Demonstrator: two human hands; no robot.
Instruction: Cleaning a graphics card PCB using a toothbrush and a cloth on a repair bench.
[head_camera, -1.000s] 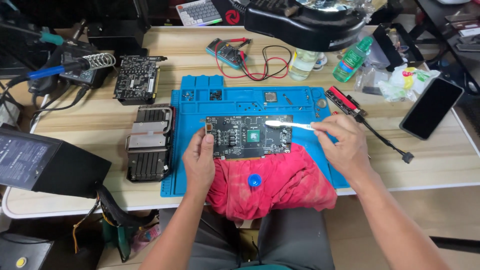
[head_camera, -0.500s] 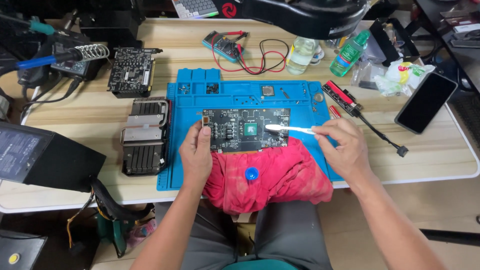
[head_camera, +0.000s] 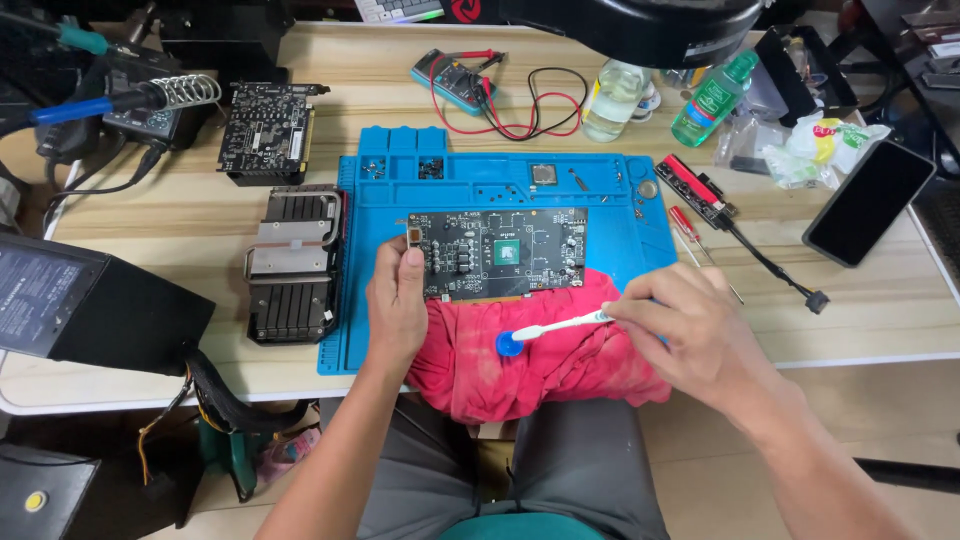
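Note:
A black circuit board (head_camera: 500, 252) with a green chip in its middle lies on the blue work mat (head_camera: 610, 200). My left hand (head_camera: 396, 300) grips the board's left end. My right hand (head_camera: 690, 335) holds a white toothbrush (head_camera: 560, 325) over a red cloth (head_camera: 540, 355) at the mat's near edge. The brush head points left, right beside a small blue cap (head_camera: 508, 344) on the cloth, below the board.
A finned heatsink (head_camera: 292, 262) lies left of the mat, a second black board (head_camera: 262, 140) behind it. A multimeter (head_camera: 455, 78) with red leads, two bottles (head_camera: 612, 100), a phone (head_camera: 868, 202), a screwdriver (head_camera: 690, 232) and a black box (head_camera: 90, 310) surround the mat.
My right hand has drawn the toothbrush off the board's chip and down toward me, onto the red cloth by the blue cap. My left hand still holds the board's left end.

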